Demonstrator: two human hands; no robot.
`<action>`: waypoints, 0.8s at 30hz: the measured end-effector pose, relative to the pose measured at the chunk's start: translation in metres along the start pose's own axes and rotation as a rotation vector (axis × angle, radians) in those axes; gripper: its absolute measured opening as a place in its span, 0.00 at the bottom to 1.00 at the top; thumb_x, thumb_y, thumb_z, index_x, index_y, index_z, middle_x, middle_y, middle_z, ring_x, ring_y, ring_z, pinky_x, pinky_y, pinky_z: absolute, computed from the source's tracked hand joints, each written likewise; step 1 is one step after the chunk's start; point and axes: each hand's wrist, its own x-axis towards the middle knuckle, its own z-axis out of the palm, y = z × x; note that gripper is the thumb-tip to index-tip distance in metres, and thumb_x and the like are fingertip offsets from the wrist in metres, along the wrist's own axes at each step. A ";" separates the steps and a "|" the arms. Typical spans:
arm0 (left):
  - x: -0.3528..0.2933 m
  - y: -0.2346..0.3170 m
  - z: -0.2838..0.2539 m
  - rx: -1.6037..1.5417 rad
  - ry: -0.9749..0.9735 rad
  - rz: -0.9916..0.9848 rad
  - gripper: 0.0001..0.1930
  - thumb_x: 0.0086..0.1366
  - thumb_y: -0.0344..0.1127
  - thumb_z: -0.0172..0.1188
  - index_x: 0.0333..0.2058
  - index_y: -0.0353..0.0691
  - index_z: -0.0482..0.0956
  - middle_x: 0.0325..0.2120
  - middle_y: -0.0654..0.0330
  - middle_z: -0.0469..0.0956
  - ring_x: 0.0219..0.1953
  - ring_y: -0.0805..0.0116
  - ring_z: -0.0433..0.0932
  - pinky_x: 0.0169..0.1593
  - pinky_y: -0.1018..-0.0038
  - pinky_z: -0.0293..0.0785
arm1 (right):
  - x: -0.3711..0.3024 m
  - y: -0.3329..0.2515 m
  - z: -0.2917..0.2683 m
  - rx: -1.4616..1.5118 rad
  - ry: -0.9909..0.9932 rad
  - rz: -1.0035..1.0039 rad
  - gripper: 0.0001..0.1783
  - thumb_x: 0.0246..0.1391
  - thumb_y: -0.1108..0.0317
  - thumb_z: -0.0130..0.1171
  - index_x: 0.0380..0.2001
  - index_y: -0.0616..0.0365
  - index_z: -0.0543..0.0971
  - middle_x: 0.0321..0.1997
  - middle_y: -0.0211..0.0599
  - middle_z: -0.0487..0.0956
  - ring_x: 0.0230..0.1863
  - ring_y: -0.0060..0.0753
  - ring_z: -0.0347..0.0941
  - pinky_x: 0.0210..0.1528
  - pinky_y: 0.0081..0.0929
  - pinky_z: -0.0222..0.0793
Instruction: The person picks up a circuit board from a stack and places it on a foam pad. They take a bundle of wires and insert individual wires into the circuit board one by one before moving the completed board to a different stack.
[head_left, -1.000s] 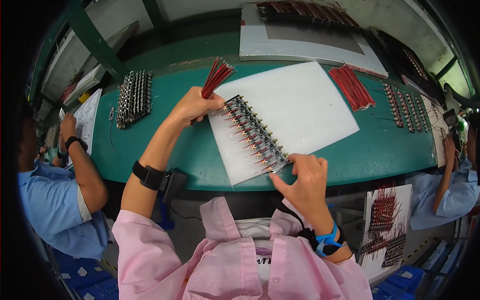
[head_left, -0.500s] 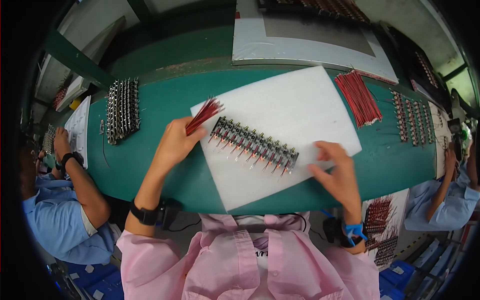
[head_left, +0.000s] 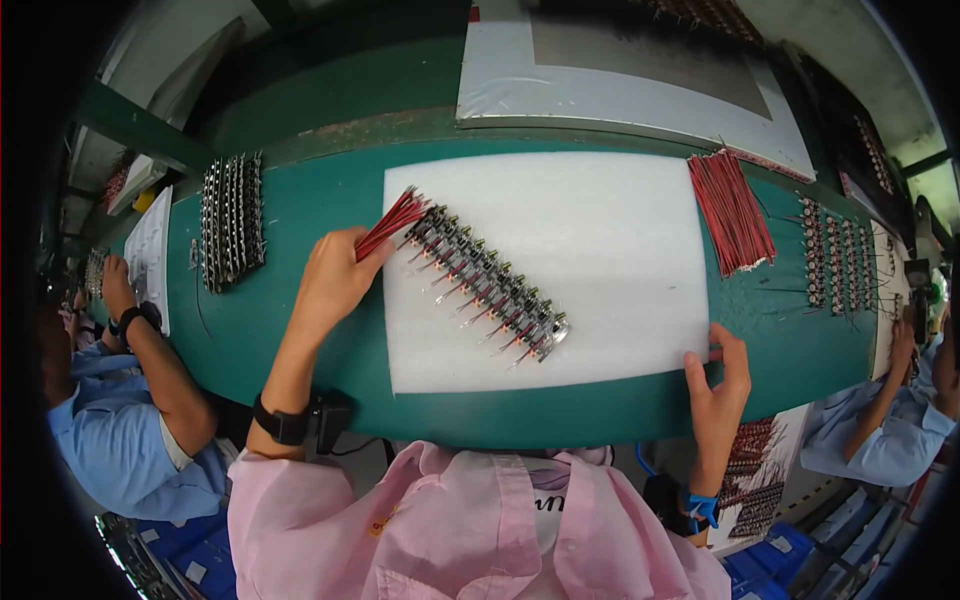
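My left hand (head_left: 335,270) is closed around a bundle of thin red and dark wires (head_left: 398,222), their ends fanning up and right over a white foam sheet's edge. On that foam sheet (head_left: 600,240) a strip of small circuit boards (head_left: 480,280) lies slantwise, running from far left to near right. Short red wires stick out along its near side. The bundle's tips come close to the strip's far end; whether they touch I cannot tell. My right hand (head_left: 722,385) holds the sheet's near right corner between thumb and fingers, with the fingertips partly hidden.
A pile of red wires (head_left: 730,212) lies right of the sheet, with several board strips (head_left: 838,262) beyond it. More strips (head_left: 232,225) stand at the left on the green table (head_left: 290,190). Co-workers in blue sit on both sides. A white panel (head_left: 490,85) borders the back.
The foam sheet has turned clockwise and now lies nearly square to the table, the board strip turning with it. My right hand has moved right and nearer, to the sheet's corner.
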 end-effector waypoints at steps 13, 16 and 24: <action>0.021 0.029 0.001 0.134 -0.037 0.314 0.10 0.49 0.34 0.53 0.24 0.30 0.72 0.13 0.47 0.68 0.18 0.53 0.67 0.23 0.68 0.60 | -0.014 -0.075 0.065 0.010 -0.007 -0.373 0.25 0.25 0.71 0.63 0.34 0.62 0.68 0.33 0.41 0.67 0.35 0.39 0.62 0.38 0.30 0.56; 0.021 0.037 -0.005 0.151 -0.148 0.215 0.09 0.48 0.33 0.53 0.22 0.31 0.73 0.14 0.49 0.70 0.20 0.53 0.70 0.25 0.67 0.63 | -0.012 -0.077 0.072 -0.028 -0.030 -0.351 0.27 0.23 0.69 0.64 0.34 0.62 0.68 0.31 0.39 0.67 0.34 0.39 0.62 0.38 0.30 0.55; 0.020 0.029 -0.007 0.055 -0.172 0.195 0.10 0.48 0.33 0.53 0.23 0.29 0.71 0.11 0.50 0.66 0.15 0.61 0.64 0.22 0.70 0.59 | -0.008 -0.076 0.067 -0.006 -0.070 -0.322 0.27 0.21 0.70 0.64 0.33 0.61 0.69 0.29 0.36 0.66 0.33 0.35 0.62 0.37 0.28 0.54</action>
